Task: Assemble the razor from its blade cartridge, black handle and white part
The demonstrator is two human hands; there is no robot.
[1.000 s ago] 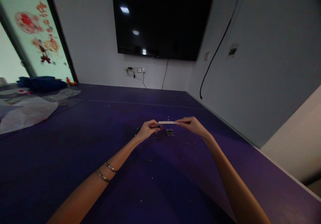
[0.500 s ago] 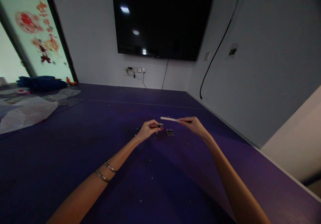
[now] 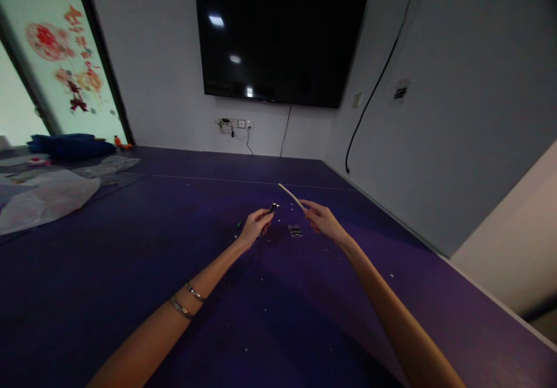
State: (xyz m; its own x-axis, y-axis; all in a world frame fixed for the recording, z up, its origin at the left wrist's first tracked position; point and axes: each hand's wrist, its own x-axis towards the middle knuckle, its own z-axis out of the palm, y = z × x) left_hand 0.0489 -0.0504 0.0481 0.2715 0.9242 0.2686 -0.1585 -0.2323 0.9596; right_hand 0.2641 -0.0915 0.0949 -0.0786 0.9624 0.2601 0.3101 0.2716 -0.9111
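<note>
My left hand (image 3: 256, 225) is closed around a small dark-handled tool with a shiny crosswise head (image 3: 274, 207), which looks like a razor. Its head points up and right, away from the fingers. My right hand (image 3: 322, 220) pinches the lower end of a thin whitish stick (image 3: 289, 193) that slants up to the left. The stick and the tool are apart. Between and just below the hands, a small dark and clear square piece (image 3: 295, 231) lies on the purple surface (image 3: 209, 318). A small dark green thing (image 3: 239, 224) lies left of my left hand.
Small white bits, one a fleck (image 3: 391, 275) at the right, are scattered over the surface. Clear plastic sheeting (image 3: 52, 196) and a dark blue cloth bundle (image 3: 72, 146) lie at the left. Behind, a television (image 3: 282, 40) hangs on the wall; a black cable (image 3: 374, 95) dangles at the right.
The whitish stick has swung from nearly level to a steep slant, and my right hand has shifted left. The tool in my left hand now points upward. More white bits show on the surface.
</note>
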